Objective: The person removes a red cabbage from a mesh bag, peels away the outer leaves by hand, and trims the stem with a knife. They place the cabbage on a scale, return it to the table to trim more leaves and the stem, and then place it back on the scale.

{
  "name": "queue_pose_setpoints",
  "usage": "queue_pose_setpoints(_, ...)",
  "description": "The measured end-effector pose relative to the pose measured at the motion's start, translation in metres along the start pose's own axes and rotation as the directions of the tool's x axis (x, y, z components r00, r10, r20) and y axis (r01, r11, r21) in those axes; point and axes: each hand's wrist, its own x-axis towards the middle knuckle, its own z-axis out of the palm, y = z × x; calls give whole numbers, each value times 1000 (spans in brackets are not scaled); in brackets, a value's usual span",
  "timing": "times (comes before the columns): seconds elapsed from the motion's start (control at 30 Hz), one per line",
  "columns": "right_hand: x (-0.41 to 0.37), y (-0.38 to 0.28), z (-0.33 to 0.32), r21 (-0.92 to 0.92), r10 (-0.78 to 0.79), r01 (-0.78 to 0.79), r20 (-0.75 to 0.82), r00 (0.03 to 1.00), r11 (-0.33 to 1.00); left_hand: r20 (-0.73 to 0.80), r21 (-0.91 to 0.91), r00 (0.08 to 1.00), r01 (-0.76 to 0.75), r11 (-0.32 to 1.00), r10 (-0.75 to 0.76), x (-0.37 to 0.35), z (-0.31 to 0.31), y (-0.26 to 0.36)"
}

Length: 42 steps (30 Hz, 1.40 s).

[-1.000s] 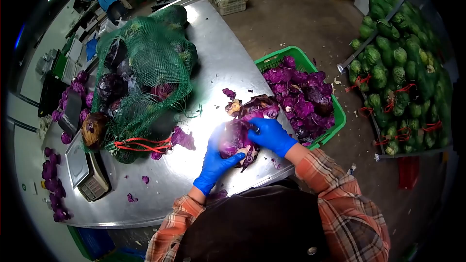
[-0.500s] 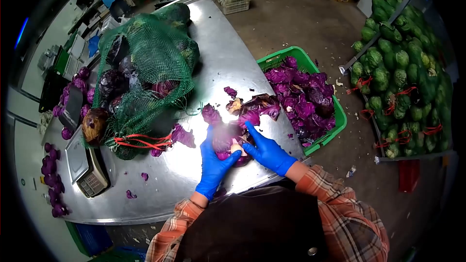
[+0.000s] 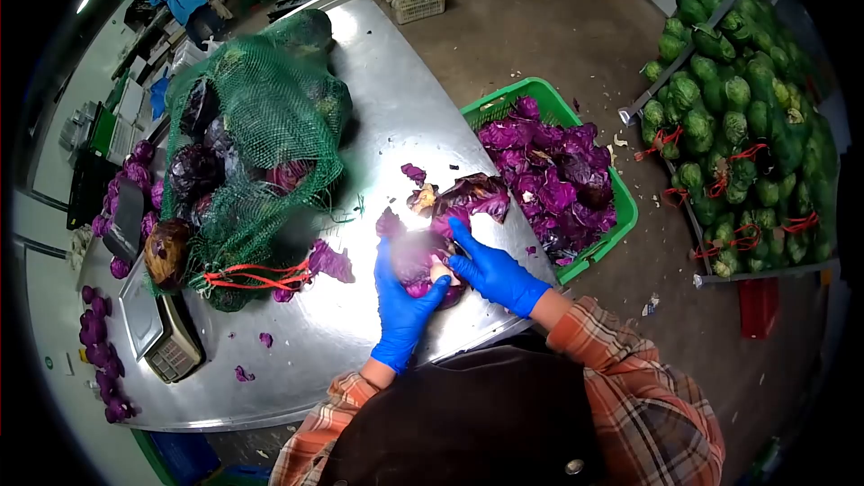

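One red cabbage in hand, outer leaves lying loose nearby.

Red cabbage point(image 3: 418, 263): low over the near part of the metal table point(image 3: 387, 67), pale stem base toward the person; upper side blurred. Left hand point(image 3: 401, 310), blue-gloved, is curled around its left side, gripping it, thumb near the base. Right hand point(image 3: 506, 281), also gloved, is at the right side with fingers partly spread; cannot tell whether it pinches a leaf.

Extent, judged from present layout: detached leaves point(image 3: 481, 198) lie just beyond the hands, and more purple leaves point(image 3: 549, 175) heap the green crate point(image 3: 628, 220) at the table's right edge, so much leaf is already off. The held cabbage is not yet set down. Unhandled: several dark heads inside the green net bag point(image 3: 270, 121), red tie point(image 3: 256, 277) around its neck. Scale point(image 3: 173, 351) stands near the left edge, beside smaller purple heads point(image 3: 94, 331).
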Motion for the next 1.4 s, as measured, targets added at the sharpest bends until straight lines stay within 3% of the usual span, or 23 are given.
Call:
queue_pose_setpoints(0.13,4,-23,-12,-159,122,-108,87,989,981,-6,-62,1000,-1,998,1,1,4,4)
queue_pose_setpoints(0.23,19,3,-8,-47,2,-5,-60,998,999,-1,-48,1000,20,999,-21,5,6,11)
queue_pose_setpoints(0.27,25,4,-13,109,90,-75,-142,986,991,4,-8,1000,-8,1000,8,5,7,10)
queue_pose_setpoints(0.3,27,4,-25,140,348,-344,-4,938,929,10,33,999,-37,999,37,4,6,5)
queue_pose_setpoints(0.37,26,-2,-31,127,329,-325,-13,944,937,33,35,998,-61,998,59,2,1,-3)
queue_pose_setpoints(0.43,31,14,-4,-81,-235,220,-307,922,972,56,-45,997,-47,998,49,0,-6,-8)
queue_pose_setpoints(0.47,34,16,-1,-11,-131,134,-294,947,991,99,-177,994,-31,984,49,-1,-12,-12)
queue_pose_setpoints(0.5,31,18,-4,374,333,-245,-191,923,894,157,-191,986,-25,981,56,-3,-21,-18)
queue_pose_setpoints(0.57,47,43,-12,416,444,-356,-135,886,837,289,-215,955,-5,977,68,-10,-39,-24)
queue_pose_setpoints(0.6,55,58,-19,355,519,-481,-14,855,802,327,-23,938,-113,993,114,-21,-50,-41)
queue_pose_setpoints(0.7,40,22,-32,-126,47,-94,-335,941,988,344,-38,939,-1,999,14,-28,-56,-36)
queue_pose_setpoints(0.77,28,-18,-43,-91,86,-111,-249,965,990,342,-76,939,48,996,-20,-31,-57,-20)
queue_pose_setpoints(0.83,23,-23,-23,249,123,-114,-19,992,962,351,-59,936,13,998,8,-32,-58,-18)
queue_pose_setpoints(0.93,24,-27,-3,72,-3,-14,227,974,997,393,-37,919,46,998,-28,-29,-59,-11)
queue_pose_setpoints(0.97,22,-74,-29,117,345,-439,454,821,891,413,45,911,-37,998,15,-26,-63,-12)
queue_pose_setpoints(1.03,29,-56,-21,199,306,-411,409,860,890,437,121,894,-167,978,99,-21,-71,-9)
queue_pose_setpoints(1.1,37,-10,16,194,35,-60,132,991,979,255,-139,966,73,988,-35,-25,-53,10)
queue_pose_setpoints(1.13,37,-14,19,150,-113,112,-3,994,982,244,-68,970,23,997,-6,-25,-43,8)
queue_pose_setpoints(1.2,37,-20,11,229,129,-153,116,985,961,201,23,969,-154,988,147,-22,-35,12)
queue_pose_setpoints(1.27,43,-31,-4,259,319,-365,203,926,894,323,271,931,-265,925,172,-23,-47,6)
queue_pose_setpoints(1.3,55,3,5,206,261,-298,190,947,932,384,381,907,-327,865,174,-23,-53,2)
queue_pose_setpoints(1.37,61,39,13,-94,65,-76,-115,991,993,311,194,934,-243,950,175,-28,-61,-1)
queue_pose_setpoints(1.4,60,43,6,108,298,-294,-20,954,950,256,87,957,-163,983,136,-34,-64,-10)
